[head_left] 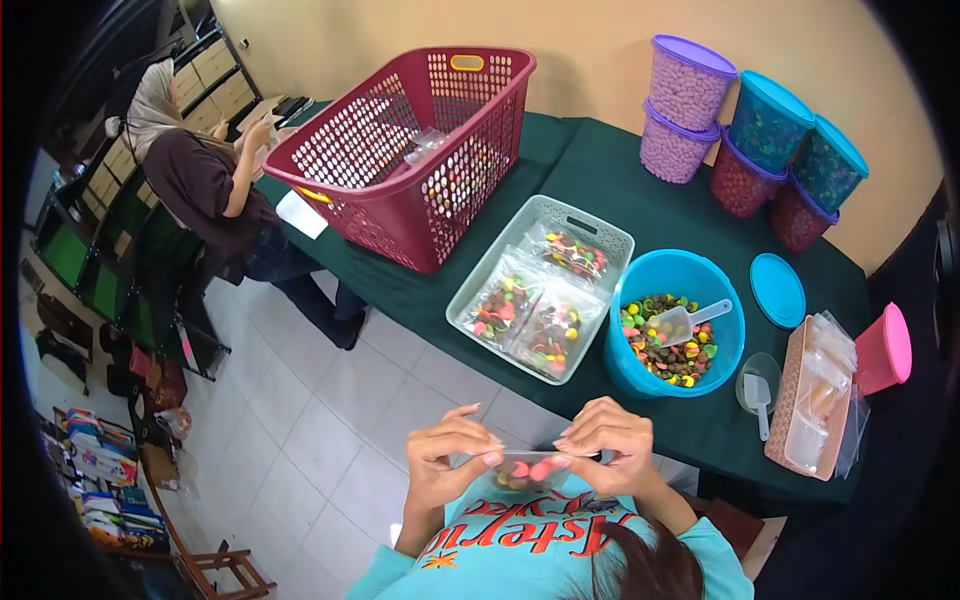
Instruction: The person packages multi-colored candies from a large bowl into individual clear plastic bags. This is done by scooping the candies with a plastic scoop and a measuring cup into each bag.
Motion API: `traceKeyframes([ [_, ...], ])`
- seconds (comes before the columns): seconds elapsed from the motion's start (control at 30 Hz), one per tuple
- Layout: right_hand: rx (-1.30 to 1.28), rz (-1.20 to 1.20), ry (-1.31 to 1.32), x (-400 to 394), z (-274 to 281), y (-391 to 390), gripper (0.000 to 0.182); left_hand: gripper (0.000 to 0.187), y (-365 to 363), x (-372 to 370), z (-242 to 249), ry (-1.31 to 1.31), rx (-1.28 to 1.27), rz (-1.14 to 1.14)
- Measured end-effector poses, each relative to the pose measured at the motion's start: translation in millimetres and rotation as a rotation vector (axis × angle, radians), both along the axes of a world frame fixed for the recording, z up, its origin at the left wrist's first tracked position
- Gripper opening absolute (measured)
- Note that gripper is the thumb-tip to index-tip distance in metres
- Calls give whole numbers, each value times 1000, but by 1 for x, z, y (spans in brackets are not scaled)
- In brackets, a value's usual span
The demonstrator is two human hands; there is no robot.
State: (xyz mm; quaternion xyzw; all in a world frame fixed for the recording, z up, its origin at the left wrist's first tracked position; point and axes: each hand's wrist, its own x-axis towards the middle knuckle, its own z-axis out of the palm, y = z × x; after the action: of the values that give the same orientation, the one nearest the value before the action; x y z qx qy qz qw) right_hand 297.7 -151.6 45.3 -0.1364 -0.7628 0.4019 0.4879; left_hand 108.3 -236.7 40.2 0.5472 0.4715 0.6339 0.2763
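A small clear plastic bag [527,472] with pink, yellow and brown candies in its bottom is stretched between my two hands, in front of my chest. My left hand [447,455] pinches one top corner between thumb and fingers. At the opposite corner, my right hand [610,445] pinches the bag's upper edge the same way. Whether the edge is sealed cannot be made out. Just beyond my hands, a pale green tray [464,310] holds several filled candy bags. Beside it, a blue tub [622,372] contains loose colourful candies and a clear scoop [690,322].
A maroon laundry basket [430,225] stands at the back left. Stacked lidded tubs [690,85] line the wall. On the right are a blue lid [778,290], a small bowl with a scoop [757,398], a basket of empty bags [800,440] and a pink cup [884,350]. Another person [190,185] stands left.
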Motion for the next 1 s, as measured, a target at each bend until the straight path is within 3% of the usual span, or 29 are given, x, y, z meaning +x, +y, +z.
traceKeyframes([
  [0.17,-86,198,-32,-43,-10,-9,7,7,-26,-44,-14,-45,-9,69],
  [0.37,-291,237,37,-73,-24,-13,3,19,-35,-91,-13,-32,-114,-191],
  [0.43,-506,33,318,-75,-33,-2,5,35,-27,-99,-15,-172,-82,-66],
  [0.5,-938,-224,549,-74,-34,14,7,32,-18,-107,-28,-228,-133,-18],
  [0.57,-1026,-161,590,-73,-32,33,5,28,-8,-115,-45,-334,-242,87],
  [0.63,-1271,-275,605,-81,-44,51,7,26,5,-116,-61,-390,-314,95],
  [0.67,-1210,-179,583,-82,-66,58,12,25,11,-115,-67,-445,-398,111],
  [0.77,-1287,-238,770,-97,-58,87,16,25,30,-113,-74,-481,-466,88],
  [1.0,-1066,-461,869,-111,-102,173,23,28,92,-134,-71,-392,-596,47],
])
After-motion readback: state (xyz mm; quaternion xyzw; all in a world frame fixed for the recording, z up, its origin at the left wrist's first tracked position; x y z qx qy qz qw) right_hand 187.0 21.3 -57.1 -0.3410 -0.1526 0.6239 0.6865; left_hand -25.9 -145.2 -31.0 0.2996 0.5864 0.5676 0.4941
